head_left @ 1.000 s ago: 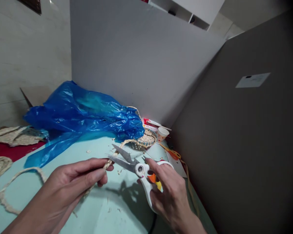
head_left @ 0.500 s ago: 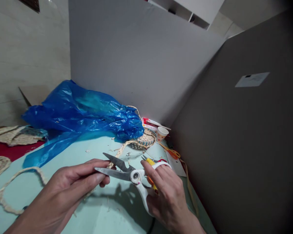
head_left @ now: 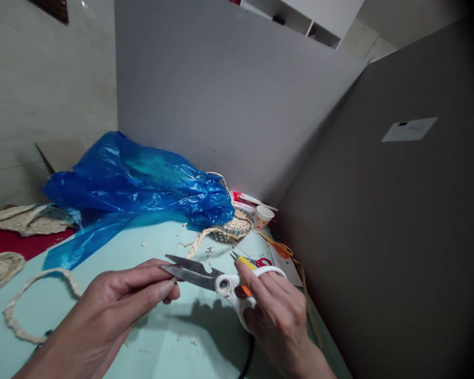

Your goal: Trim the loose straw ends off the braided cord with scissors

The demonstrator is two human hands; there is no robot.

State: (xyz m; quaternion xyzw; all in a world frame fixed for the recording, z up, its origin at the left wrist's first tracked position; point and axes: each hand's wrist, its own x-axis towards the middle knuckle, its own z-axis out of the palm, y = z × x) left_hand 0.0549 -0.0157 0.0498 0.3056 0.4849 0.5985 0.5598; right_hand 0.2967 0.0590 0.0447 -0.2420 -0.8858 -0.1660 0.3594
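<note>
My left hand point(head_left: 128, 297) is closed in a pinch on a pale braided cord point(head_left: 198, 245), with the fingertips just at the scissor blades. From there the braid runs away over the table towards a small round woven piece point(head_left: 238, 223). On the left, a loop of cord point(head_left: 13, 313) curves out from behind my left wrist. White-handled scissors point(head_left: 223, 284) are in my right hand point(head_left: 280, 308), whose fingers go through and around the handles. Their blades are nearly closed beside my left fingertips; the exact spot where they meet the cord is partly hidden.
A crumpled blue plastic bag point(head_left: 138, 181) covers the back left of the pale green table point(head_left: 174, 337). Orange scissors point(head_left: 280, 247), small red-handled scissors point(head_left: 264, 261) and a paper cup point(head_left: 264, 216) stand or lie at right. Woven coils point(head_left: 2, 271) lie far left. Grey partitions point(head_left: 237, 100) enclose the back.
The scissor blades have closed from wide apart to almost together. My right hand has moved slightly right and its fingers have drawn the handles closer. My left hand keeps its pinch.
</note>
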